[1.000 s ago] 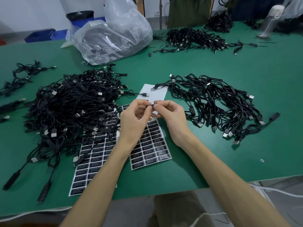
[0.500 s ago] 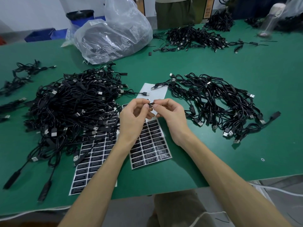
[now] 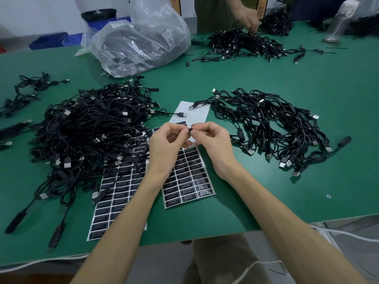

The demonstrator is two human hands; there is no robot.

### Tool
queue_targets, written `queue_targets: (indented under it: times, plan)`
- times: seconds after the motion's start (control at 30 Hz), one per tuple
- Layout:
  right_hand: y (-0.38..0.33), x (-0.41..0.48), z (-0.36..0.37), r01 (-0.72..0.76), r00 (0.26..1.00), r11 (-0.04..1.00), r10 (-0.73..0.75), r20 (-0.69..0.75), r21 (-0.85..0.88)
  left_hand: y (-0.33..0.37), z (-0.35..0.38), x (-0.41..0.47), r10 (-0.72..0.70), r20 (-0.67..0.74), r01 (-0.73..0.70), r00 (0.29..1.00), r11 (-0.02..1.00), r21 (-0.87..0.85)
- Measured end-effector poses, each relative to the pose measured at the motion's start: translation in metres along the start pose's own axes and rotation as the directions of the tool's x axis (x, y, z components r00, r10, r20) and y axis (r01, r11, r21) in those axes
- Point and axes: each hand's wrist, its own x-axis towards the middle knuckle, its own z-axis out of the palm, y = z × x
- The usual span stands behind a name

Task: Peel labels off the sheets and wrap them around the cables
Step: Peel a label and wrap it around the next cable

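My left hand (image 3: 167, 145) and my right hand (image 3: 215, 144) meet above the label sheets, and both pinch a small black piece (image 3: 190, 130) between their fingertips; whether it is a label or a cable part I cannot tell. Under the hands lies a sheet of black labels (image 3: 189, 177), with a second sheet (image 3: 117, 193) to its left, partly under cables. A large heap of black USB cables (image 3: 90, 132) lies on the left. A smaller heap of cables (image 3: 272, 128) lies on the right.
A clear plastic bag (image 3: 141, 39) stands at the back of the green table (image 3: 266, 78). Another person's hand (image 3: 249, 18) reaches into a far cable pile (image 3: 242, 45). Loose cables (image 3: 26, 89) lie far left. The table's front edge runs close to my forearms.
Both hands stayed together over the sheet, fingers shifting slightly on the small black piece. At the far side another person's hand has come down into the far cable pile.
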Motion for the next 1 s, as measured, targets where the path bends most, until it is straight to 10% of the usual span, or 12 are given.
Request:
queue_targets:
  times: [1.0]
  plan:
    - [-0.0006,-0.0029,0.0034,0.039,0.999,0.996,-0.04,-0.008,-0.084,-0.006,-0.0017,0.004,-0.033,0.026,0.032,0.999,0.999,0.033]
